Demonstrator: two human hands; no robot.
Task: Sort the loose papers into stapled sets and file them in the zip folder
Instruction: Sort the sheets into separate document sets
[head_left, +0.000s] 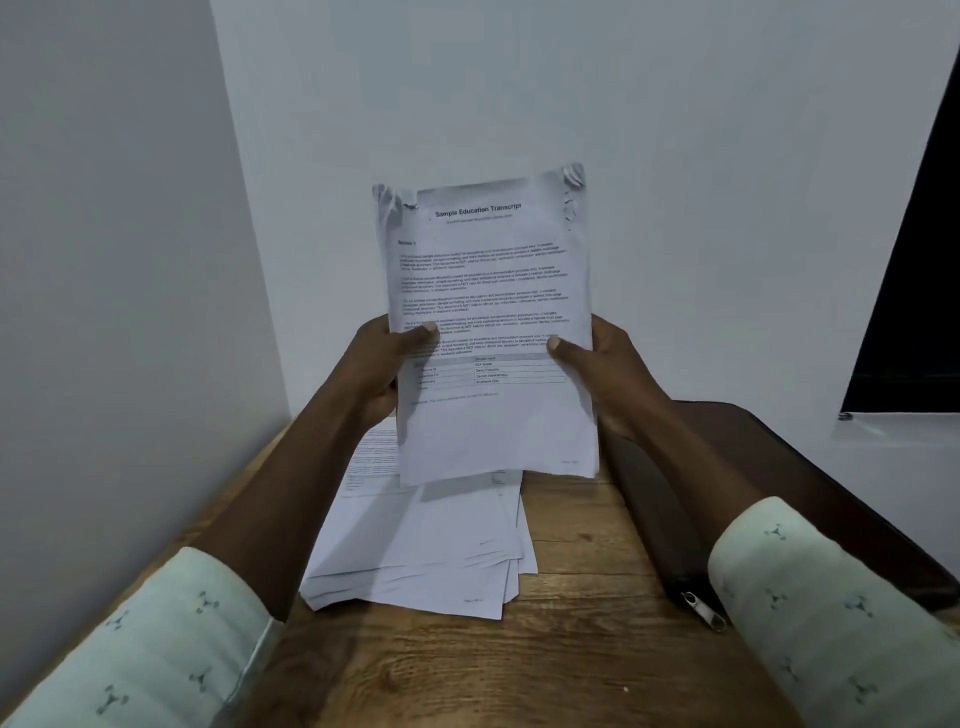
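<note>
I hold a stack of printed pages up in the air with both hands, right above the pile of loose papers. The top page says "Sample Education Transcript" in big letters. Under that are blocks of small words and a little table, too blurry for me to read. The two top corners of the stack are crumpled.

My left hand grips the left edge of the stack. Its thumb lies flat on the front page and the fingers are curled behind it, out of sight. My right hand grips the right edge the same way, with its thumb on the front. The stack stands almost upright, and its bottom edge hangs over the far end of the pile, hiding that part.

The pile lies on a wooden table. Its sheets are fanned out and messy, with corners sticking out at the near end.

Just to the right of the pile is the brown zip folder. It lies flat on the table, and my right arm crosses over it. Its silver zipper pull sits at the near corner.

My pale sleeves have small dark shapes on them. Behind the pile is a white wall, and far to the right of it is a dark pane.
</note>
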